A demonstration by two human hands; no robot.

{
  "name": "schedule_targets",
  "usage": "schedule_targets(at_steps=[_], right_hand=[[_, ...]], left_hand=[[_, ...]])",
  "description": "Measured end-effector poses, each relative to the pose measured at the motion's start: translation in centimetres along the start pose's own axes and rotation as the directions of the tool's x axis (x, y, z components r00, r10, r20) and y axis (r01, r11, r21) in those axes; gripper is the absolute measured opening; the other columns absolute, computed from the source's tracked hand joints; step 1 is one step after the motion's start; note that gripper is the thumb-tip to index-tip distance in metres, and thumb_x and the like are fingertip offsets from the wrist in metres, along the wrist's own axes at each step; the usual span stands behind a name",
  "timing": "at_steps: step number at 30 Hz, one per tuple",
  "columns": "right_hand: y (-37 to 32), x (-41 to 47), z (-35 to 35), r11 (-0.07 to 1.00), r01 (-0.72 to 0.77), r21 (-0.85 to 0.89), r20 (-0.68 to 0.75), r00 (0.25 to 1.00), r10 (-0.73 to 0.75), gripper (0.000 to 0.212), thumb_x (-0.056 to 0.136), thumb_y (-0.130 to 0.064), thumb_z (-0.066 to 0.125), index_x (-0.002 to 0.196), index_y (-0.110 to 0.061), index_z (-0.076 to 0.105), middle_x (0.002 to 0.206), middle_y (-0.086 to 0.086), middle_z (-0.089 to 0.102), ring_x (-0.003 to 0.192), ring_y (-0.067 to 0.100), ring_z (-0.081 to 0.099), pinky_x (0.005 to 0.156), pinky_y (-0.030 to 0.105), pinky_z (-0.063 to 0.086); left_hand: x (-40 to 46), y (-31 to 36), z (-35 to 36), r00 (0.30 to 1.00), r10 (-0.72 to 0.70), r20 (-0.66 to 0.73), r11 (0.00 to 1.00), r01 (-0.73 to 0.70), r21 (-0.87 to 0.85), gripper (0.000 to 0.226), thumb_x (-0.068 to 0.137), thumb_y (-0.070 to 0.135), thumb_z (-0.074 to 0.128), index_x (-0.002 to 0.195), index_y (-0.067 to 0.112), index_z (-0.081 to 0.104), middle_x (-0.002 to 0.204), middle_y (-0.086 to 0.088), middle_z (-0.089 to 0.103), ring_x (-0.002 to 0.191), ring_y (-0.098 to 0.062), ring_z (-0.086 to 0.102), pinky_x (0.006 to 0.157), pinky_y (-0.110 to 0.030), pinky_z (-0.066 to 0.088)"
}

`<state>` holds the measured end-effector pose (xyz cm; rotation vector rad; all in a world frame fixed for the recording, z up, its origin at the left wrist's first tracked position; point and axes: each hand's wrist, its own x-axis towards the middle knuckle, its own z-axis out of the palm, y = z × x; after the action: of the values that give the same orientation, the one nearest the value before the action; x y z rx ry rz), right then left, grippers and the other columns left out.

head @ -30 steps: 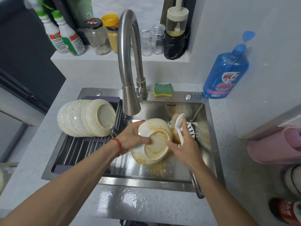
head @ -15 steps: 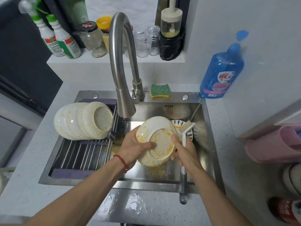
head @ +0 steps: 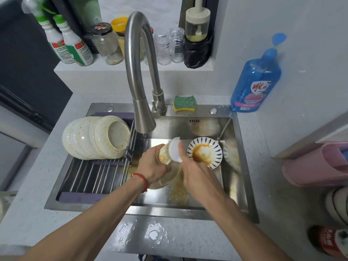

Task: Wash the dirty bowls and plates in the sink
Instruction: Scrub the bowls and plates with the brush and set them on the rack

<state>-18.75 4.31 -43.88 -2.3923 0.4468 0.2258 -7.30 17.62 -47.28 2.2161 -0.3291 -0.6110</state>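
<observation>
Head view: my left hand point(head: 152, 164) grips a greasy bowl point(head: 165, 178), right hand point(head: 195, 170) grips the brush point(head: 175, 149); the bowl could slip.

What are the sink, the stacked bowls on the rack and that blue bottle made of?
Sink: brushed stainless steel, going by its dull grey sheen and reflections. Bowls: probably glazed ceramic, glossy cream with highlights and yellow smears. Bottle: likely translucent blue plastic.

head view, close, down onto sink point(head: 243, 147)
</observation>
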Motion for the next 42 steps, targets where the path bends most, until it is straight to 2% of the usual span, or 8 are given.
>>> schedule_targets(at_steps=[5,8,13,16,22,31,38,42], right_hand=[[1.1,1.5,-0.6,0.994,-0.110,-0.006,-0.014,0.994,0.110,0.076,0.105,-0.011,0.038,0.159,-0.049,0.001,0.096,0.010,0.055,0.088,0.036,0.058,0.071,0.042,0.043],[-0.9,-0.1,0.0,1.000,-0.003,0.016,0.071,0.997,0.002,0.076,0.106,-0.014,0.036,0.153,-0.059,-0.002,0.116,0.019,0.056,0.108,0.039,0.059,0.079,0.042,0.039],[0.4,2.1,0.0,0.992,-0.127,0.011,0.021,0.992,0.126,0.073,0.102,-0.011,0.034,0.157,-0.050,0.005,0.112,0.017,0.062,0.103,0.040,0.060,0.078,0.047,0.048],[-0.8,1.2,0.7,0.998,-0.054,0.020,0.056,0.997,0.053,0.074,0.103,-0.010,0.034,0.157,-0.049,0.003,0.106,0.015,0.060,0.100,0.040,0.058,0.078,0.046,0.044],[-1.3,3.0,1.3,0.994,-0.110,0.021,0.087,0.990,0.107,0.072,0.104,-0.012,0.037,0.160,-0.046,0.005,0.109,0.012,0.062,0.099,0.035,0.056,0.080,0.046,0.047],[-3.5,3.4,3.0,0.992,-0.120,0.050,0.090,0.989,0.115,0.067,0.106,-0.009,0.041,0.163,-0.034,0.016,0.086,0.006,0.060,0.085,0.031,0.061,0.083,0.049,0.052],[-5.9,3.8,5.2,0.996,-0.086,0.022,0.122,0.989,0.083,0.062,0.109,-0.020,0.035,0.162,-0.042,0.011,0.096,0.006,0.061,0.087,0.027,0.059,0.073,0.044,0.049],[-5.6,5.9,6.3,0.991,-0.132,0.005,0.123,0.984,0.130,0.057,0.109,-0.028,0.034,0.159,-0.048,0.016,0.109,0.010,0.066,0.088,0.023,0.062,0.083,0.045,0.052]], left_hand=[[-0.2,0.0,-0.1,1.000,0.003,0.017,0.999,-0.003,0.035,0.052,0.053,0.020,0.083,0.103,0.031,0.073,0.093,0.010,0.075,0.092,-0.020,0.070,0.090,-0.044,0.059],[-0.2,-0.4,-0.2,1.000,0.000,0.019,1.000,-0.001,0.030,0.055,0.049,0.022,0.076,0.102,0.034,0.074,0.089,0.012,0.077,0.089,-0.015,0.073,0.086,-0.043,0.061],[-0.2,-1.5,-0.9,1.000,0.005,0.009,0.998,-0.004,-0.065,0.060,0.050,0.012,0.081,0.105,0.034,0.074,0.093,0.010,0.077,0.092,-0.017,0.073,0.087,-0.046,0.061],[-0.2,-2.0,-2.0,1.000,0.023,0.015,0.991,-0.021,-0.133,0.060,0.050,0.008,0.078,0.107,0.028,0.076,0.095,0.004,0.078,0.092,-0.020,0.074,0.086,-0.047,0.062],[-0.8,-4.1,-3.8,1.000,-0.002,0.016,0.967,0.006,-0.255,0.066,0.062,-0.023,0.075,0.104,0.028,0.076,0.090,0.012,0.078,0.081,0.003,0.070,0.074,-0.020,0.058],[-1.3,-6.4,-6.6,0.999,-0.049,0.010,0.890,0.048,-0.452,0.067,0.061,-0.027,0.071,0.107,0.022,0.076,0.099,-0.002,0.078,0.090,-0.014,0.071,0.082,-0.036,0.060],[-2.1,-9.7,-9.4,0.992,-0.130,0.000,0.806,0.106,-0.583,0.062,0.052,-0.015,0.079,0.108,0.013,0.077,0.100,-0.009,0.080,0.099,-0.033,0.074,0.080,-0.048,0.063],[-3.5,-12.0,-10.7,0.965,-0.263,-0.016,0.666,0.169,-0.727,0.067,0.048,-0.012,0.076,0.111,0.009,0.074,0.103,-0.011,0.079,0.103,-0.035,0.073,0.077,-0.047,0.064]])
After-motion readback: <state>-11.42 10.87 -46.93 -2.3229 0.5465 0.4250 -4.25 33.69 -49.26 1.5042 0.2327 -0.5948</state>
